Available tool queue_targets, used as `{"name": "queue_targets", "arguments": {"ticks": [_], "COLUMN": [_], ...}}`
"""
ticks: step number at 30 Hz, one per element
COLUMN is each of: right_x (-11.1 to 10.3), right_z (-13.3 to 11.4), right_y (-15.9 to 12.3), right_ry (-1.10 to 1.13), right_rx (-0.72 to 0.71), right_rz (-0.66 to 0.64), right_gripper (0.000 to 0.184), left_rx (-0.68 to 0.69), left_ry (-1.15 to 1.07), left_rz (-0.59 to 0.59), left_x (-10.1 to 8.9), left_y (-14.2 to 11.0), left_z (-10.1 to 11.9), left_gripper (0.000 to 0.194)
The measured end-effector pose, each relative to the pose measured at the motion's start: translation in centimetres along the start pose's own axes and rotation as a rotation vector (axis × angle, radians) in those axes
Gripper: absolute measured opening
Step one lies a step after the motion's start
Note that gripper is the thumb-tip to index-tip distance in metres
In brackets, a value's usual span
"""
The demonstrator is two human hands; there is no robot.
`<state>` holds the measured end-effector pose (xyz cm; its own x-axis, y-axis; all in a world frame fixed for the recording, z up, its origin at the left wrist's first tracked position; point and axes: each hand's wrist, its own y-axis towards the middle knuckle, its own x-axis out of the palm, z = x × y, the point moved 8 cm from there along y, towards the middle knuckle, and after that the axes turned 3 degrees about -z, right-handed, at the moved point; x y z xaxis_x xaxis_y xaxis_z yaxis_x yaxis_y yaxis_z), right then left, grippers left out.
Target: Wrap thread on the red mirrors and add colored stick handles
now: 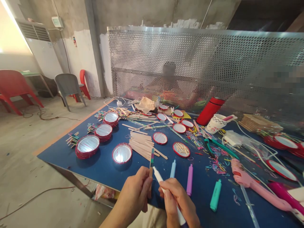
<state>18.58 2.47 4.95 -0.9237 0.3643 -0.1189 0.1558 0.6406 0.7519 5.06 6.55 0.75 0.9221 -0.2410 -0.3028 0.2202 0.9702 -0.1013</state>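
My left hand (136,189) pinches a wooden craft stick (152,158) upright; its upper part is coloured in purple and green bands. In my right hand (177,199) is a white-barrelled marker (158,176), its tip right beside the stick's edge below the green band. Whether the tip touches the wood I cannot tell. Just beyond my hands lie a light blue marker (173,169) and a purple marker (189,180), with a teal marker (215,195) farther right. Bare craft sticks (140,143) lie in a loose pile ahead.
Red-rimmed round pieces (122,153) stand on the blue table (99,167), several stacked at left. To the right are a pink glue gun (249,180), green-handled pliers (223,148), scattered rubber bands (218,161), a paper cup (215,123) and a red bottle (210,110). A perforated metal panel (142,60) closes the back.
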Motion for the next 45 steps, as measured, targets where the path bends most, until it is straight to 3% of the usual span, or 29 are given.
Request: {"name": "queue_targets", "arguments": {"ticks": [34, 45], "right_x": [-0.25, -0.46], "right_z": [0.59, 0.17], "right_y": [-0.62, 0.07], "right_ry": [0.004, -0.007], "right_rx": [0.055, -0.037], "right_rz": [0.054, 0.025], "right_gripper": [0.020, 0.019], "left_rx": [0.000, 0.010], "left_ry": [0.008, -0.027], "left_rz": [0.024, 0.038], "left_x": [-0.35, -0.40], "left_y": [-0.17, -0.12], "left_z": [0.53, 0.32], "left_gripper": [0.024, 0.025]}}
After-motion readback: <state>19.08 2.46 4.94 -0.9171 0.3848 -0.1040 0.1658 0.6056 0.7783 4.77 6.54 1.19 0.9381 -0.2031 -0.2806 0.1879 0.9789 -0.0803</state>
